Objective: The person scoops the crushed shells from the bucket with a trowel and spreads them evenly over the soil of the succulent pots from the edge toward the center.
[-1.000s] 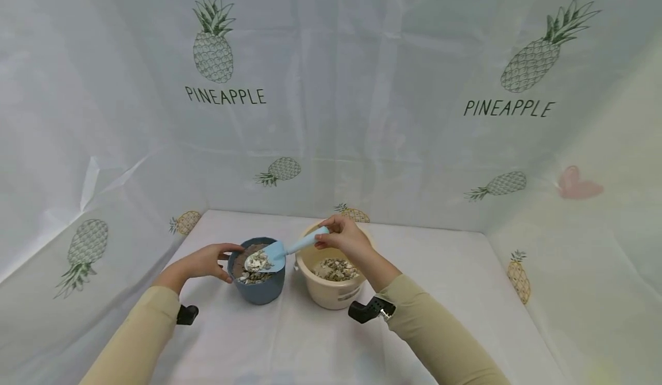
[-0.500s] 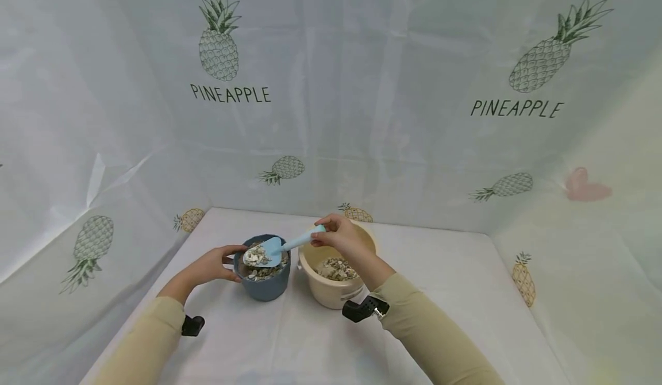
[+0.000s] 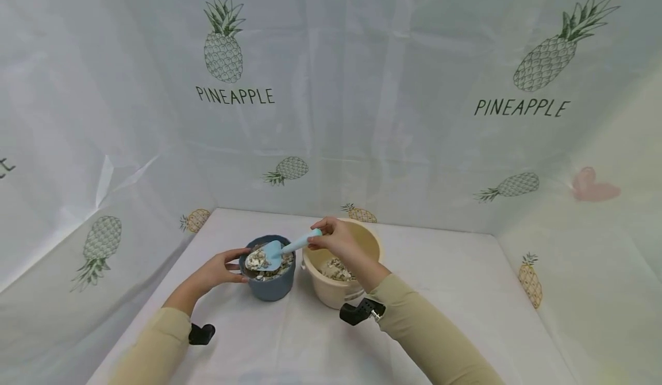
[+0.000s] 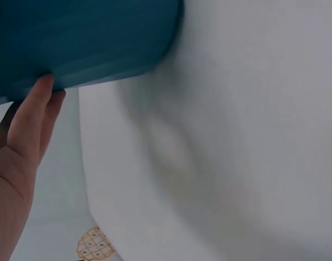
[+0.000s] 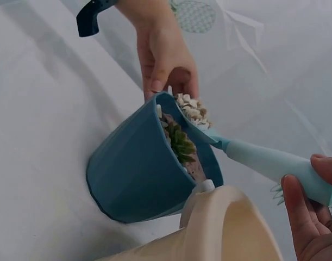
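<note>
A blue flower pot stands on the white table with gravel inside. A small green succulent shows at its mouth in the right wrist view. My left hand holds the pot at its left side, thumb and fingers spread around the rim. With thumb and fingertips, my right hand pinches the handle end of a light blue trowel. The trowel's blade lies across the pot's opening, carrying a heap of pale gravel near the left rim.
Just right of the pot stands a cream bucket, partly filled with gravel; my right forearm crosses over it. White sheeting printed with pineapples encloses the table at the back and sides.
The trowel's loaded blade has moved left across the pot toward its left rim. The head view has turned slightly left. Both hands keep their hold.
</note>
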### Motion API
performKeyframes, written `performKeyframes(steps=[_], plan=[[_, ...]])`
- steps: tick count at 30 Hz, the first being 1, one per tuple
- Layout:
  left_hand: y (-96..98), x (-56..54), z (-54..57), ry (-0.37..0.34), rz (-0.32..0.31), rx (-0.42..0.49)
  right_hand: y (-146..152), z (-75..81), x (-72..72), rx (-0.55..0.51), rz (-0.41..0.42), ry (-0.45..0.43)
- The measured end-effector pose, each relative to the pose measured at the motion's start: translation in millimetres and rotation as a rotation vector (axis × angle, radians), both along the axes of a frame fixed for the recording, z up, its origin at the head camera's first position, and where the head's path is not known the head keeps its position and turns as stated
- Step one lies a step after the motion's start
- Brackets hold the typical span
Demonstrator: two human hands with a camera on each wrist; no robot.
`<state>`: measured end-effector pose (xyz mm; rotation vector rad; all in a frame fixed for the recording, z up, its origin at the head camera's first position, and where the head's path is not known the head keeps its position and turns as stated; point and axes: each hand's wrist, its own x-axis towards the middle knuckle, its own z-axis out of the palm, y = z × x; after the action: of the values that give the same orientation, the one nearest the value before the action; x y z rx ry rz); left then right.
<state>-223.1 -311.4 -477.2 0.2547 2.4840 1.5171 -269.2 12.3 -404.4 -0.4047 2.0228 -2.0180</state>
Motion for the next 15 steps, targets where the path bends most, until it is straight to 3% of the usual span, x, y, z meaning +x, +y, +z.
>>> performKeyframes(steps=[15], plan=[[9.4, 3.5, -5.5, -0.095, 0.087, 0.212, -22, -1.3, 3.9, 0.049, -0.006, 0.042]])
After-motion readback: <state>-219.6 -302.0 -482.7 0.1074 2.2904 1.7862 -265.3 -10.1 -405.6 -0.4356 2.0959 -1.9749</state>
